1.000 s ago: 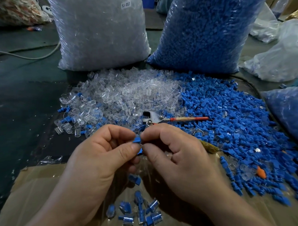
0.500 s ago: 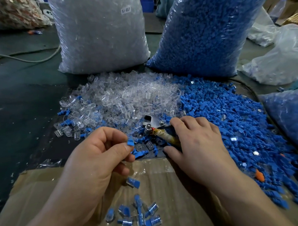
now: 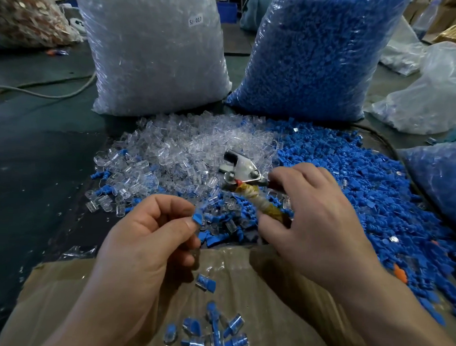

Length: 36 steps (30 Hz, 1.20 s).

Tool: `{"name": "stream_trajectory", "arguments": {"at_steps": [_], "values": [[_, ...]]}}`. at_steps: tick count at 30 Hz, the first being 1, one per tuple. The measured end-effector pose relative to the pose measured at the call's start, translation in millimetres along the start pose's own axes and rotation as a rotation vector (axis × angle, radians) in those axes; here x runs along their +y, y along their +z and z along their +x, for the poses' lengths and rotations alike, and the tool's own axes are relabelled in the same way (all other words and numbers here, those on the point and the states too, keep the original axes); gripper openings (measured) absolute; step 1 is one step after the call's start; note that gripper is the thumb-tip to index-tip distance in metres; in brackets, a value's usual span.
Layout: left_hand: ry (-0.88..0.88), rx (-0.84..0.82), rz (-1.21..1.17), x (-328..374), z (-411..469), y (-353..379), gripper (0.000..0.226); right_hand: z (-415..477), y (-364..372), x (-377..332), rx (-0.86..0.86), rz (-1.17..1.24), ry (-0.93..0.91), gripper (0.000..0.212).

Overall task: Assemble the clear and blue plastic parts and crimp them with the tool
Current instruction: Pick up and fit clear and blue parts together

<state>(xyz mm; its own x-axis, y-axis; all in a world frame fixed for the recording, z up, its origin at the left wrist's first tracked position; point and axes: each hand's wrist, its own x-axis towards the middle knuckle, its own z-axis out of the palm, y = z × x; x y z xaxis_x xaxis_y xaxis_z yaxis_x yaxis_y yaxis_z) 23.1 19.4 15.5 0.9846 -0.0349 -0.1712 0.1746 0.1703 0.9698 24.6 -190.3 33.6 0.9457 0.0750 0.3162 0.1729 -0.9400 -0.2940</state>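
My left hand (image 3: 151, 237) pinches a small blue and clear assembled part (image 3: 197, 219) between thumb and forefinger, just above the near edge of the piles. My right hand (image 3: 313, 223) is closed around the taped yellow handles of the crimping tool (image 3: 244, 173), whose shiny metal head is lifted and points up and left over the parts. A heap of clear plastic parts (image 3: 181, 150) lies ahead at the centre, and a heap of blue parts (image 3: 357, 183) spreads to the right. Several finished blue-and-clear pieces (image 3: 212, 331) lie on the cardboard (image 3: 59, 296) near me.
A big bag of clear parts (image 3: 153, 52) and a big bag of blue parts (image 3: 321, 54) stand behind the heaps. Another blue-filled bag (image 3: 446, 182) sits at the right edge, with clear plastic bags (image 3: 434, 93) beyond. A cable (image 3: 42, 92) runs across the dark floor at left.
My right hand left the part, reached to the tool lying on the heap, gripped its handles and lifted its head. My left hand keeps the part.
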Motion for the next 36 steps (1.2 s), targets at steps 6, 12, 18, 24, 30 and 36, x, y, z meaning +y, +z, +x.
{"name": "stream_trajectory", "arguments": {"at_steps": [6, 12, 18, 24, 30, 36], "values": [[0.03, 0.008, -0.06, 3, -1, 2, 0.015, -13, -5, -8, -0.105, 0.124, -0.177, 0.058], [0.113, -0.016, -0.015, 0, -3, -1, 0.017, -15, -9, -8, -0.141, 0.17, -0.217, 0.055], [0.171, -0.032, -0.017, -3, -2, -1, 0.033, -13, -9, -8, -0.217, 0.183, -0.22, 0.056], [0.189, -0.03, 0.032, -5, -3, 0, 0.016, -13, -9, -10, -0.227, 0.087, -0.24, 0.052], [0.146, 0.011, 0.025, -4, -3, 2, 0.017, -10, -7, -14, -0.234, 0.076, -0.23, 0.05], [0.1, 0.061, 0.115, -8, -2, 3, 0.013, -11, -6, -7, -0.264, 0.119, -0.175, 0.066]]}}
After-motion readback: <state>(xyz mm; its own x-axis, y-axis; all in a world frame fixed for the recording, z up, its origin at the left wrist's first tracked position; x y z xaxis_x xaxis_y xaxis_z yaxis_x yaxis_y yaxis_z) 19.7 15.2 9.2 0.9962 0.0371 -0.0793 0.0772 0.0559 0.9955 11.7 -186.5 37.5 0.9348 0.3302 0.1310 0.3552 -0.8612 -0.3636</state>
